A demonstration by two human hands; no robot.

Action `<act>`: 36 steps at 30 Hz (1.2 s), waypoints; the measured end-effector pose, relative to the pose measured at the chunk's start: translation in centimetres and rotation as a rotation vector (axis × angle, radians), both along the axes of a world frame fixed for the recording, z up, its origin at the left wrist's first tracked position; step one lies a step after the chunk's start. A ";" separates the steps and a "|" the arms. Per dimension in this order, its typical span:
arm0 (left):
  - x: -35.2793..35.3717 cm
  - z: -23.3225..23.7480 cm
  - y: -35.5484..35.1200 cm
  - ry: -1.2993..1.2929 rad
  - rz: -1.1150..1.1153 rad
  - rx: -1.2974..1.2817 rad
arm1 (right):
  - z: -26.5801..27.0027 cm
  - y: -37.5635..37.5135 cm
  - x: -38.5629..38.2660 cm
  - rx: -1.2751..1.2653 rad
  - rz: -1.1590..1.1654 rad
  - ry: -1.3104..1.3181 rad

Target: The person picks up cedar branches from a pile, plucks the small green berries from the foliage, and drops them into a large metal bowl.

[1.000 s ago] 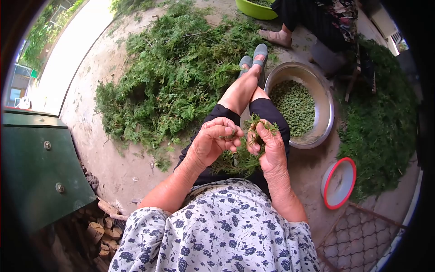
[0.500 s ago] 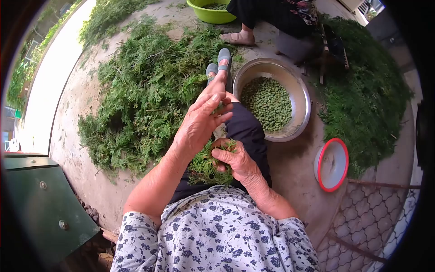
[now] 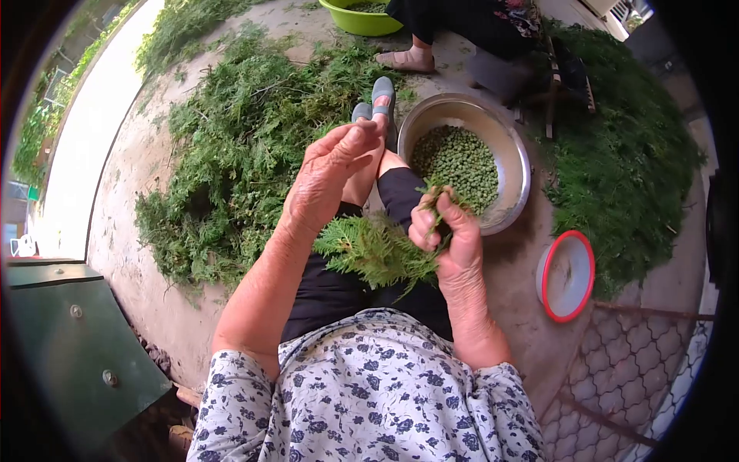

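My right hand [image 3: 454,231] is closed round the stem end of a leafy green sprig [image 3: 373,250], whose fronds spread leftward above my lap. Up and to the left is my left hand [image 3: 335,165], its fingers curled and pressed together over my lower legs; what lies inside them is hidden. Beyond my right hand, a wide metal basin [image 3: 514,185] stands on the ground, partly filled with small round green cones [image 3: 458,165]. The right hand overlaps the basin's near left edge in view.
A large heap of cut green branches [image 3: 239,146] lies at left, another pile [image 3: 623,169] at right. A red-rimmed bowl [image 3: 566,277] is tilted near a metal lattice [image 3: 623,362]. Another person's foot [image 3: 408,60] shows near a lime-green tub [image 3: 362,21].
My right hand has moved up and to the right, bringing the sprig into fuller view. My left hand's fingers have curled in from a more spread pose.
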State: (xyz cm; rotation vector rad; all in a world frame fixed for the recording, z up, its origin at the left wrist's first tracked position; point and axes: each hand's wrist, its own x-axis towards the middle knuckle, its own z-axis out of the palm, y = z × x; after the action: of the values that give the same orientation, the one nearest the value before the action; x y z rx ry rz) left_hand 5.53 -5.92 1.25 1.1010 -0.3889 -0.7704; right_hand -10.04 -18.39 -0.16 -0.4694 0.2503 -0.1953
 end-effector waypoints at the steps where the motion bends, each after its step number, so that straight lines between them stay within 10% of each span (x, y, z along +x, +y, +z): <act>1: 0.7 -0.7 1.2 -0.008 0.090 -0.012 | 0.1 -0.9 0.4 0.071 -0.032 -0.050; 7: -0.5 -5.1 5.9 0.090 0.367 0.097 | 1.7 -4.9 1.7 0.197 -0.130 -0.324; 16: -7.1 -4.6 3.9 0.315 -0.209 -0.088 | 1.9 -6.0 2.8 0.334 -0.120 -0.513; 24: -3.1 -2.2 2.8 0.106 0.028 0.019 | 1.4 -4.0 2.5 0.301 -0.105 -0.374; 30: -3.6 -2.0 2.8 0.403 -0.038 -0.140 | -0.8 -3.7 2.6 0.369 -0.036 -0.366; 36: -4.6 -1.1 3.4 0.347 0.081 -0.131 | -2.7 -3.6 3.2 0.022 -0.213 0.119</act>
State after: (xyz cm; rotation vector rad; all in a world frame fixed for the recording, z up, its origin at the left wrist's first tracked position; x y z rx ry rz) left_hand 0.93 -2.56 0.20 0.8353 -0.0987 -0.8343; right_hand -6.82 -21.99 -2.86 -0.4332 0.4190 -0.3725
